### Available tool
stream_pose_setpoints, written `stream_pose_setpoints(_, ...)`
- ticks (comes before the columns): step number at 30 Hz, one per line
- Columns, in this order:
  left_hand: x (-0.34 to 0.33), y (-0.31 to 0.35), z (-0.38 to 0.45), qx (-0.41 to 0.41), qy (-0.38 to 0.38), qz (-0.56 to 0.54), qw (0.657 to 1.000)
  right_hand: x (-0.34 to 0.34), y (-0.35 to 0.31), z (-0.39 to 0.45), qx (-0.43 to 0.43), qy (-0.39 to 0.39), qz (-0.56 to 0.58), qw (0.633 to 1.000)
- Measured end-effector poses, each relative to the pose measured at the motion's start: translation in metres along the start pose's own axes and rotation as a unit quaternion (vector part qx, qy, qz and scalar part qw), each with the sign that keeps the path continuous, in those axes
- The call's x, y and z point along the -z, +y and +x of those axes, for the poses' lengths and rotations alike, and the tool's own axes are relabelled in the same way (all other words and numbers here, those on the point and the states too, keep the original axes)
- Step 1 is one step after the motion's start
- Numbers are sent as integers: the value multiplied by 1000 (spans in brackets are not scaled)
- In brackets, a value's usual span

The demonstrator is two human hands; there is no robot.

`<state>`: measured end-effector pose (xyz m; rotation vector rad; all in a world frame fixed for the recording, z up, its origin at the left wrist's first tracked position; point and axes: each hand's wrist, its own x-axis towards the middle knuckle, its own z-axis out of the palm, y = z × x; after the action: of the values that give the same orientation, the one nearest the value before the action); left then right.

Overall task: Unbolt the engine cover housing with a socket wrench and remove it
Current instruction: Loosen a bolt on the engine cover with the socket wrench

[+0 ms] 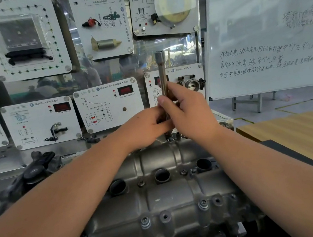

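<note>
Far left of the hands, a black bracket part (35, 173) lies at the cover's left end, against the display boards (40, 121) standing behind.

Left hand (145, 128): fingers curled round the lower shaft of the socket wrench (164, 88), gripping it.

Socket wrench stands upright between the two hands, a long metal shaft with its socket end at the top, well above the fingers. Its lower tip sits on a bolt (169, 138) at the far edge of the engine cover housing (163, 194).

Right hand (187, 111): wrapped round the shaft just above the left hand, thumb pressed along it. The hands touch.

Engine cover housing lies below both forearms, grey cast metal, three round wells in a row, bolts along the near edge.

Right of the hands: wooden bench (296, 134); whiteboard (267, 26) with handwriting behind it.
</note>
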<state>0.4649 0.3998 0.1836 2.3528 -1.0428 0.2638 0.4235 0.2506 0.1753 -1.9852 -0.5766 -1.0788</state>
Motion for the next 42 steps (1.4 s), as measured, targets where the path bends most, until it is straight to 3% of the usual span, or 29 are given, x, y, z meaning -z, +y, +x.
stream_pose_setpoints(7, 1, 0, -2, 17, -8, -19, 1000, 1, 0, 0, -55, -28, 36, 997)
stream_pose_setpoints(12, 1, 3, -2, 2, -2, -9, 1000, 0, 1, 0, 1, 12, 7, 1000)
stream_pose_setpoints(19, 0, 2, -3, 10, -10, -25, 1000, 0, 5, 0, -47, -15, 43, 998)
stream_pose_setpoints(26, 0, 4, -3, -8, 6, -9, 1000, -1, 4, 0, 11, 15, -3, 1000)
stream_pose_setpoints(32, 0, 3, -2, 3, -9, 2, 1000, 1, 4, 1, -35, -10, 20, 999)
stream_pose_setpoints(38, 2, 6, -3, -7, 6, 9, 1000, 0, 2, 0, 8, 1, 1, 1000)
stream_pose_setpoints(42, 0, 6, -4, 6, -1, -13, 1000, 2, 1, 1, -23, -17, 7, 1000)
